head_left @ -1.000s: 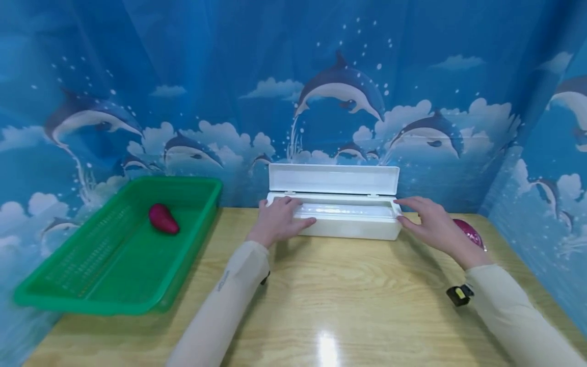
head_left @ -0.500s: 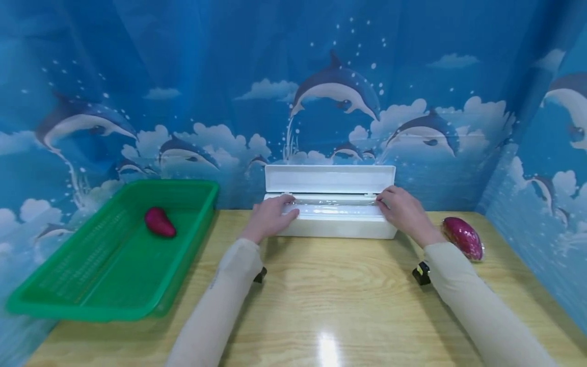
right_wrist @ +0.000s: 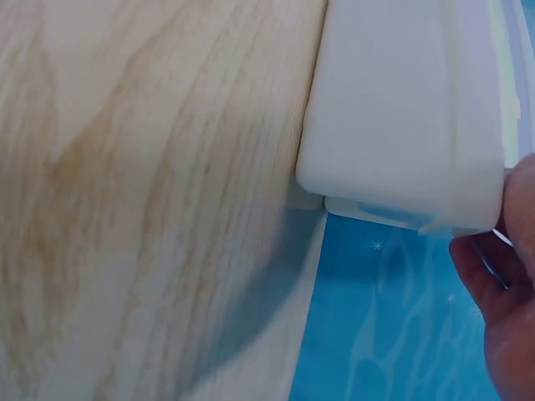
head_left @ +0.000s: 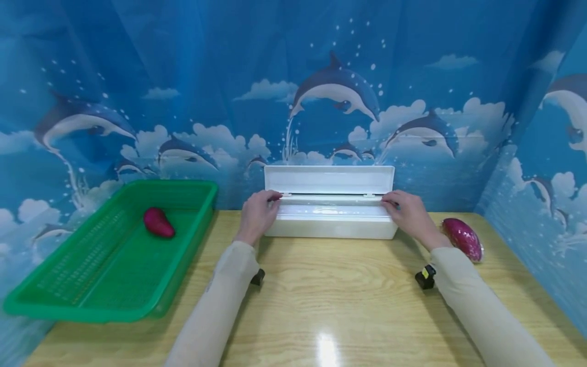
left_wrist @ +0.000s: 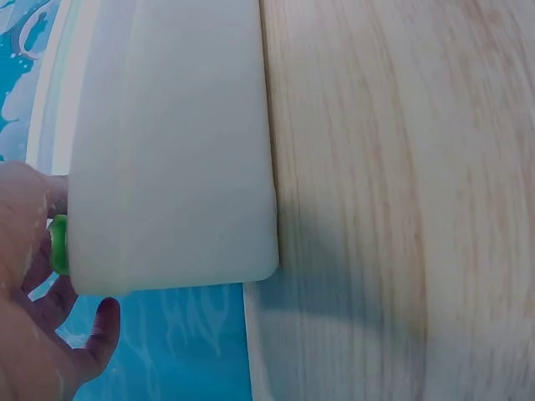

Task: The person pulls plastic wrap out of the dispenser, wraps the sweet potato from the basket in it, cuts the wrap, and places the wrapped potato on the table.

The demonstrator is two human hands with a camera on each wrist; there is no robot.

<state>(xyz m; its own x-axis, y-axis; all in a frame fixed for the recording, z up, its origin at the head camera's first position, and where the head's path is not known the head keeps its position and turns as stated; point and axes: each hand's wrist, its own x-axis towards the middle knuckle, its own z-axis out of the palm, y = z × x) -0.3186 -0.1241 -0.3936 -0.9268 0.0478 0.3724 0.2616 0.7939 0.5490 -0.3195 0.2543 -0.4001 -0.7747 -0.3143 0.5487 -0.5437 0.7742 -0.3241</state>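
Observation:
A long white cling film dispenser [head_left: 330, 228] stands at the back of the table, its hinged lid [head_left: 329, 179] raised. Inside lies shiny, clear cling film [head_left: 327, 210]. At the dispenser's left end my left hand [head_left: 258, 214] pinches the film's edge between thumb and forefinger. My right hand [head_left: 409, 213] pinches the edge at the opposite end. Both wrist views show the dispenser's white ends, with the left hand [left_wrist: 38, 309] and right hand [right_wrist: 512, 284] beside them; their fingertips are mostly hidden. A small green part [left_wrist: 59, 245] shows by the left fingers.
On the left, a green plastic basket [head_left: 153, 300] holds a dark pink, pear-shaped object [head_left: 158, 223]. A shiny purple-red, wrapped-looking object [head_left: 463, 239] lies right of my right hand. Behind the wooden table [head_left: 344, 295] hangs a blue dolphin-print curtain [head_left: 206, 66].
My right hand has come in from the dispenser's right end to the film's edge. My left hand has shifted left to the other end, and both now pinch the film.

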